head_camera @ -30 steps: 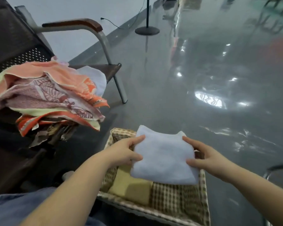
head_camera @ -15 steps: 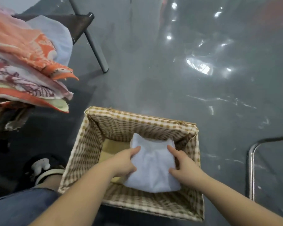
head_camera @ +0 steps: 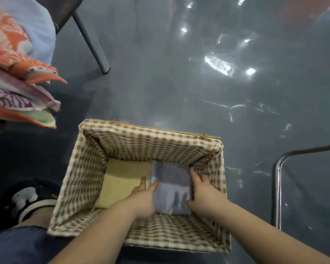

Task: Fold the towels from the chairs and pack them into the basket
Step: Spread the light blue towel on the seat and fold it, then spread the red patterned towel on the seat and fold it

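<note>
A checked basket sits on the grey floor in the lower middle of the frame. Both hands reach down into it, at either side of a folded white towel that lies on the basket's bottom, in its right half. The left hand grips the towel's left edge, thumb across the top of the cloth and fingers curled down beside it. The right hand holds the towel's right edge between the cloth and the basket's right wall, fingers bent along the side and thumb at the near corner. A folded yellow towel lies flat on the basket's bottom in the left half, just beside the white one; the left hand's fingertips touch it.

At the upper left of the frame, a pile of unfolded towels in orange, purple and pale blue hangs over the edge of a chair, whose leg slants down to the floor. A shoe shows at the lower left, and a bent metal tube stands at the right edge.
</note>
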Demonstrator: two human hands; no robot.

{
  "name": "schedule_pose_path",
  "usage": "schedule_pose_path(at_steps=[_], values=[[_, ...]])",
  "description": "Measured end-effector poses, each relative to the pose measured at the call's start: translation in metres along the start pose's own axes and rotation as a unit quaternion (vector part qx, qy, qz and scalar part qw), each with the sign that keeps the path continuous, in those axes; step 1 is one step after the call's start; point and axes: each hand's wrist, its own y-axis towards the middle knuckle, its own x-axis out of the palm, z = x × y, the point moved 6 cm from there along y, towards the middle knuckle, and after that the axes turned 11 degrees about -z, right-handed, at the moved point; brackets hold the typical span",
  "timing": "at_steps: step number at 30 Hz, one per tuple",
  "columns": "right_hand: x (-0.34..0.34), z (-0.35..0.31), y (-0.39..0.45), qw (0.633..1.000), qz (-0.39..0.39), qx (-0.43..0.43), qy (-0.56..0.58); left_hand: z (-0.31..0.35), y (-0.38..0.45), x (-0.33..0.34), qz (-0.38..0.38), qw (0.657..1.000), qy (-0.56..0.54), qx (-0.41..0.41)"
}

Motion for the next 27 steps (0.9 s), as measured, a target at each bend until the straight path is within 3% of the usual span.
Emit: schedule_pose_path(at_steps=[12,17,27], values=[[-0.038,-0.046,-0.024,0.987,0.091,-0.09,-0.096,0.005,-0.069,-0.052,0.214,0.968,0.132,-0.005],[-0.063,-0.102,-0.046,0.963,0.152,-0.154,-0.159,-0.008,-0.134,-0.076,0.305,0.937,0.165,-0.033],[-0.091,-0.251,-0.079,0.903,0.197,-0.282,-0.258,-0.089,-0.239,-0.116,0.388,0.898,0.152,-0.14]])
